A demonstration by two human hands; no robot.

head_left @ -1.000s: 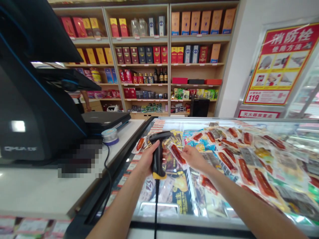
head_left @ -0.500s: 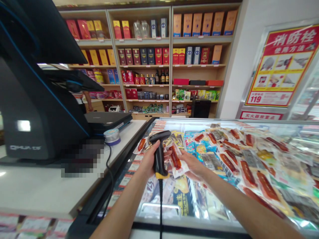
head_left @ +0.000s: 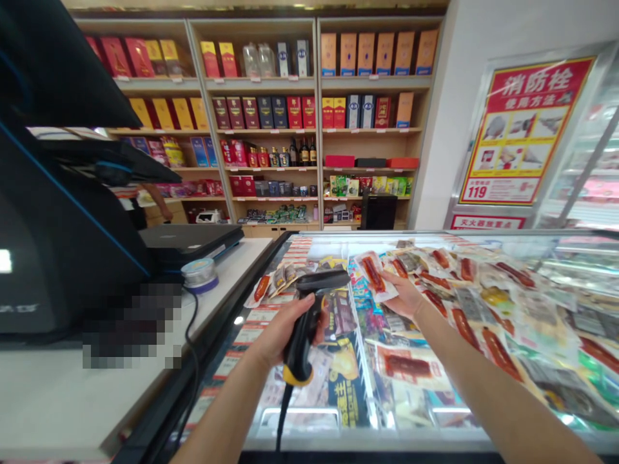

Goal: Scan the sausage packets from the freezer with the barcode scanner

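Observation:
My left hand (head_left: 283, 332) is wrapped round the handle of a black and yellow barcode scanner (head_left: 300, 341). Its head points to the right, and its cable hangs down toward me. Between the fingers of my right hand (head_left: 405, 298) is a clear vacuum pack of sausage (head_left: 373, 274), held by its lower right end. The pack is to the right of the scanner, apart from it. Beneath both hands is a glass-topped freezer. Another sausage pack (head_left: 407, 366) lies flat below my right hand, and many more packs (head_left: 500, 351) are spread over the right side.
On the left counter (head_left: 43, 399) stand a black checkout terminal (head_left: 62, 232), a flat black device (head_left: 191, 238) and a small round tub (head_left: 200, 274). A few packs (head_left: 262, 288) lie at the freezer's left. Shelves of boxed bottles (head_left: 261, 113) line the back. Someone's arm (head_left: 158, 201) shows behind the terminal.
My right hand has moved the sausage pack up and right, away from the scanner. The scanner has tilted, its handle swinging down and left. The view has turned slightly right.

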